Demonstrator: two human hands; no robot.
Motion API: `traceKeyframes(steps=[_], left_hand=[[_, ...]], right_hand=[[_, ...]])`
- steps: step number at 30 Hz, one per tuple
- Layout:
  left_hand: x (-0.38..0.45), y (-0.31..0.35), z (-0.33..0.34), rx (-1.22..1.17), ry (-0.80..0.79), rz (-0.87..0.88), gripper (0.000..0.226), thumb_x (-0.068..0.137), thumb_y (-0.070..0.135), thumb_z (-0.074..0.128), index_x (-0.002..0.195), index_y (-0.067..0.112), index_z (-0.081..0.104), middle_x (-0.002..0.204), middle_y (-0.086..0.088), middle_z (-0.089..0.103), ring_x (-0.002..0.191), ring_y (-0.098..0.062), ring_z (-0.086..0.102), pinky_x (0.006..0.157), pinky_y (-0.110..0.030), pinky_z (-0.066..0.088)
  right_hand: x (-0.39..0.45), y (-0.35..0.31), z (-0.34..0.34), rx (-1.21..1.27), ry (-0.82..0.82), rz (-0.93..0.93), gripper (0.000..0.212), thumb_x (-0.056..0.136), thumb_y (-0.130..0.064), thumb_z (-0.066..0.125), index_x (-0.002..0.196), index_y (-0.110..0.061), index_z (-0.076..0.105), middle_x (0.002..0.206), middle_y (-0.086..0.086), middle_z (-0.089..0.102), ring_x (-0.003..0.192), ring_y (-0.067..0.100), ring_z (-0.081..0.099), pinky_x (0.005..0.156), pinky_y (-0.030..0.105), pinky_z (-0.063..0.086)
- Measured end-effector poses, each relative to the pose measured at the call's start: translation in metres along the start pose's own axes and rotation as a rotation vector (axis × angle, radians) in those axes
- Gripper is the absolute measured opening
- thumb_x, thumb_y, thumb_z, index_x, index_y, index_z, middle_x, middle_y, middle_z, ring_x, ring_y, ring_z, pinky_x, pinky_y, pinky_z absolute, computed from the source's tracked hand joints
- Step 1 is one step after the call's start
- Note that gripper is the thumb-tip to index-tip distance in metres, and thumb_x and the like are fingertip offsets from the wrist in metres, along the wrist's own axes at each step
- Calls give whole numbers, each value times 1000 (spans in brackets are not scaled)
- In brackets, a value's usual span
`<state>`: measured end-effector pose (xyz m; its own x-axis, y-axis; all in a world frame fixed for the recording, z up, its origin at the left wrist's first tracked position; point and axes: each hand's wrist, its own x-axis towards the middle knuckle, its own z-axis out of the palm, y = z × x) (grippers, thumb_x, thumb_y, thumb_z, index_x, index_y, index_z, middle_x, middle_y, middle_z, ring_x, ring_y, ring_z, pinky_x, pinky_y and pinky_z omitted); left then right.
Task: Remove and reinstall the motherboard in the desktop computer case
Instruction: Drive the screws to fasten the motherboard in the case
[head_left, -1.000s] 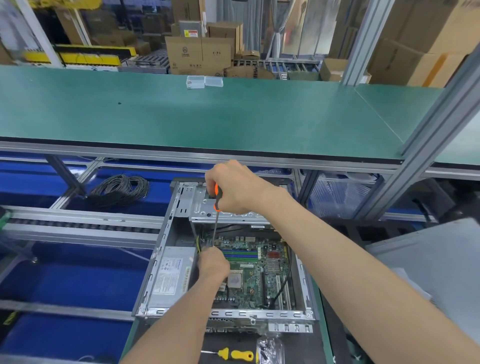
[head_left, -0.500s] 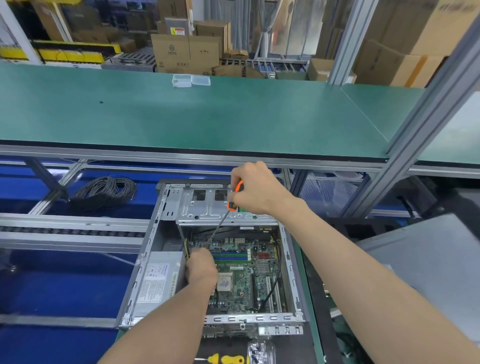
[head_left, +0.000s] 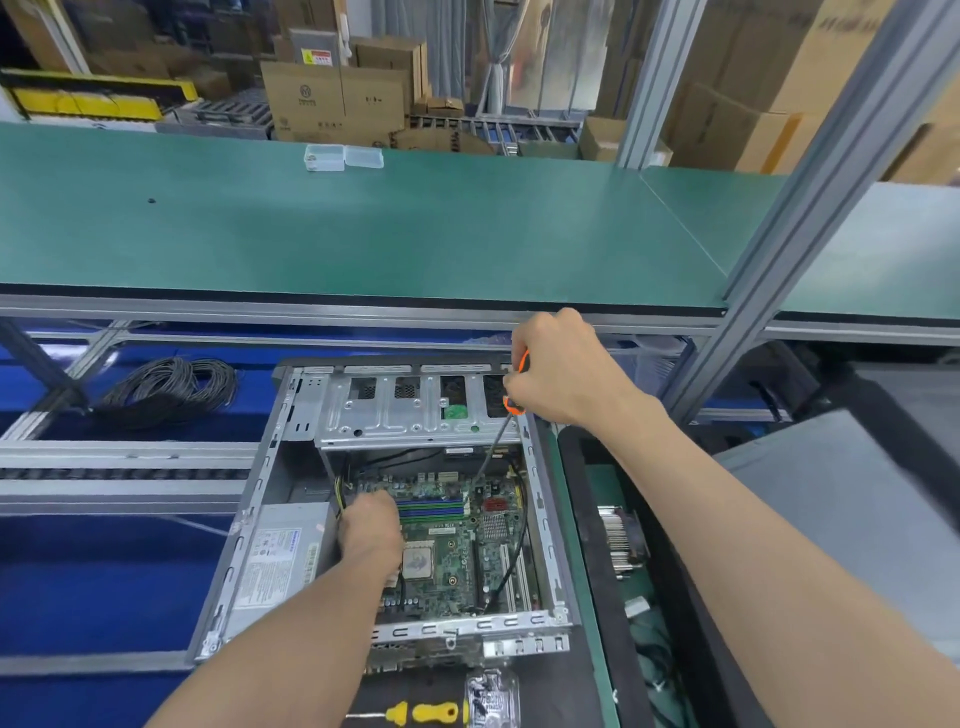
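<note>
An open grey desktop case (head_left: 249, 525) lies on its side below me. The green motherboard (head_left: 452, 561) sits inside it, with blue and green memory slots and a bare CPU. My right hand (head_left: 558, 376) grips an orange-and-black screwdriver (head_left: 511, 405) above the case's right wall; its shaft slants down-left, tip near the board's upper middle. My left hand (head_left: 369, 530) reaches into the case at the board's left edge by the power supply (head_left: 280, 556); its fingers are hidden, so I cannot tell what they hold.
A silver drive cage (head_left: 410, 415) spans the case's far end. A heatsink (head_left: 623, 540) lies in a black tray to the right. A yellow screwdriver (head_left: 426, 713) and a small clear bag (head_left: 491, 696) lie at the near edge. Coiled black cable (head_left: 166, 389) rests at left.
My right hand has swung the screwdriver to the right, from above the case's left side to its right wall. My left hand stays at the board's left edge.
</note>
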<state>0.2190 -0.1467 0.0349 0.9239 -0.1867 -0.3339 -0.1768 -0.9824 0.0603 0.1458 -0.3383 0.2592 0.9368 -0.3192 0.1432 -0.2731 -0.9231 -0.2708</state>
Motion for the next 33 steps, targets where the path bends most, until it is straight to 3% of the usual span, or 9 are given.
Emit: traceKeyframes(steps=[4, 8, 12, 15, 18, 24, 26, 29, 33], left_hand=[[-2, -1, -6, -85, 23, 27, 30, 90, -1, 58, 118, 8, 62, 112, -9, 67, 104, -25, 68, 76, -33, 58], [-8, -1, -18, -202, 3, 39, 14, 89, 11, 57, 94, 7, 69, 88, -8, 66, 85, -27, 68, 63, -33, 55], [-6, 4, -26, -613, -74, 31, 19, 96, 8, 42, 92, 9, 61, 86, -6, 59, 82, -29, 60, 69, -36, 50], [-1, 9, -30, -1112, -299, -5, 32, 92, 9, 34, 62, 17, 40, 59, 1, 30, 46, -15, 27, 41, -25, 28], [-3, 13, -31, -1365, -453, 20, 40, 91, 12, 31, 52, 18, 35, 53, 3, 21, 43, -12, 12, 35, -18, 15], [-5, 30, -23, -1203, -307, 84, 52, 104, 29, 47, 53, 17, 48, 46, 3, 29, 38, -15, 22, 42, -24, 21], [-6, 33, -19, -1107, -263, 149, 43, 107, 30, 41, 78, 9, 65, 45, 4, 35, 37, -16, 27, 44, -26, 23], [-10, 35, -17, -1157, -315, 202, 34, 109, 23, 32, 105, 16, 65, 48, 7, 35, 40, -13, 23, 41, -25, 20], [-11, 32, -19, -1006, -230, 318, 31, 104, 18, 47, 90, 20, 74, 49, 13, 53, 37, -8, 35, 40, -21, 29]], right_hand=[[-6, -3, 2, -34, -5, -23, 23, 64, -22, 53, 79, -8, 62, 82, 12, 57, 81, 36, 54, 65, 37, 50], [-9, -8, -3, -24, 24, -29, 31, 57, -25, 45, 76, -7, 61, 78, 11, 56, 76, 35, 55, 61, 35, 49], [-11, -15, -4, -25, 24, -21, 34, 53, -26, 42, 76, -6, 58, 74, 9, 49, 73, 35, 52, 56, 29, 38], [-13, -18, -3, -47, 17, -18, 21, 63, -19, 55, 79, -6, 59, 72, 5, 41, 67, 33, 46, 51, 24, 27], [-13, -19, -3, -54, 20, -21, 19, 66, -16, 59, 83, -5, 61, 73, 3, 39, 67, 31, 45, 51, 25, 26], [-12, -17, -2, -54, 21, -19, 15, 67, -14, 58, 79, -6, 59, 72, 5, 41, 66, 32, 44, 59, 30, 35], [-12, -17, 0, -53, 20, -19, 16, 66, -14, 58, 79, -5, 60, 72, 6, 43, 64, 30, 43, 59, 30, 35], [-12, -17, 1, -44, 25, -37, 13, 66, -14, 58, 77, -6, 58, 68, 3, 38, 57, 20, 36, 52, 27, 30], [-13, -15, 2, -40, 7, -45, 10, 65, -14, 58, 72, -10, 52, 68, 3, 37, 57, 17, 35, 50, 23, 24]])
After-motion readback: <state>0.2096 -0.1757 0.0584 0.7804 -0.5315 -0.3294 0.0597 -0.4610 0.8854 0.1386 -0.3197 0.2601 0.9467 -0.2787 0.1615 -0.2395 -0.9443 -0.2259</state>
